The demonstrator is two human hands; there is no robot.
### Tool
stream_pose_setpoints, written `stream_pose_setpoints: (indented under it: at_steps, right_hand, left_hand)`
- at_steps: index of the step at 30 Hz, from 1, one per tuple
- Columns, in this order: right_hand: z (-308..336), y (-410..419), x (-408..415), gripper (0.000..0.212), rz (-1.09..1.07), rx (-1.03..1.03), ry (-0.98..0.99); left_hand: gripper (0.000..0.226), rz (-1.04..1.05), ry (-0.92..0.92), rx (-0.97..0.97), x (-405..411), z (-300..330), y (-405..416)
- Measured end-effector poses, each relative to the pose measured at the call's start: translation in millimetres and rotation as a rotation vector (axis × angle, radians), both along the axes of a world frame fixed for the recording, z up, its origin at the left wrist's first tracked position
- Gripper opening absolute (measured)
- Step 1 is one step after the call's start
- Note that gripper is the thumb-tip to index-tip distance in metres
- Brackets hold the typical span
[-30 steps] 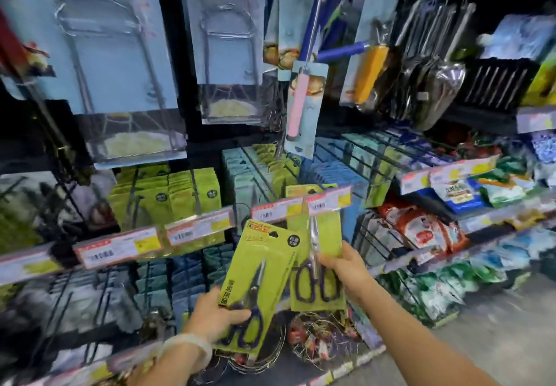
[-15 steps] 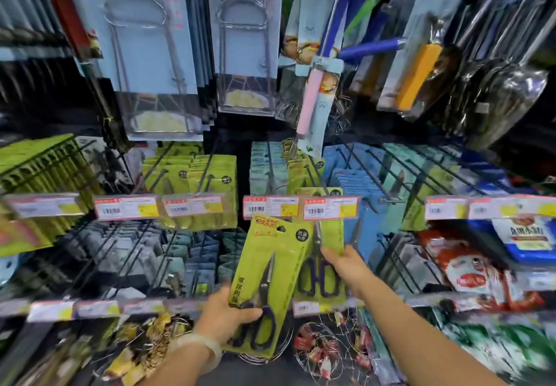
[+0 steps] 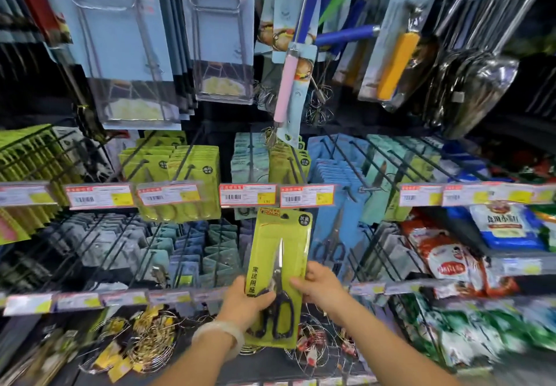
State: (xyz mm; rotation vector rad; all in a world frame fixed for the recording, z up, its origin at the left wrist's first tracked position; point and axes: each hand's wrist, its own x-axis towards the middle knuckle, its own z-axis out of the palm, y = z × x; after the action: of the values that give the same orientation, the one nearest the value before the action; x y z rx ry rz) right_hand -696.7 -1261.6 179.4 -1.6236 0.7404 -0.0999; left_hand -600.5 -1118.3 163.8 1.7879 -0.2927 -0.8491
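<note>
A green card pack of black-handled scissors [image 3: 270, 241] stands upright in front of the shelf, just below the price tags. My left hand [image 3: 245, 301], with a pale bracelet on its wrist, grips the pack's lower left edge, thumb across the front. My right hand [image 3: 320, 286] pinches the pack's right edge, thumb on the front. I cannot tell whether a second pack lies behind it.
A row of price tags [image 3: 248, 195] runs along the hook rail. More green scissors packs [image 3: 195, 169] and blue packs [image 3: 331, 175] hang on black hooks. Utensils on cards [image 3: 288, 84] hang above. Wire items [image 3: 150, 340] lie below; food bags [image 3: 451, 265] sit right.
Two green packs were side by side, one at each hand. Now a single pack shows, upright, with both hands on it. The view has swung to face the shelf squarely.
</note>
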Motion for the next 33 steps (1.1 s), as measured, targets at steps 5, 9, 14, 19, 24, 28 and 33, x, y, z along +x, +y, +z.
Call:
stream_pose_setpoints:
  at_steps: [5, 9, 14, 19, 24, 28, 33]
  right_hand:
    - [21, -16, -13, 0.02, -0.072, -0.099, -0.1]
    - [37, -28, -6, 0.022, -0.117, -0.19, -0.161]
    - [33, -35, 6, 0.014, -0.183, -0.206, -0.131]
    - [19, -36, 12, 0.007, -0.18, -0.23, -0.105]
    - [10, -40, 17, 0.014, -0.195, -0.282, -0.09]
    - [5, -38, 19, 0.004, -0.188, -0.313, -0.055]
    - [10, -45, 29, 0.017, -0.215, -0.315, -0.008]
  left_hand:
    - [0.021, -0.025, -0.115, -0.034, -8, 12, -24]
    - [0.033, -0.003, -0.164, -0.06, -4, 23, -44]
    - [0.034, 0.006, -0.186, -0.071, 3, 23, -56]
    - [0.053, 0.013, -0.202, -0.031, 8, 3, -59]
    - [0.044, 0.024, -0.236, -0.04, 9, 5, -61]
    - [0.047, 0.011, -0.234, -0.018, 9, -4, -60]
    - [0.05, 0.022, -0.241, 0.006, 20, -8, -73]
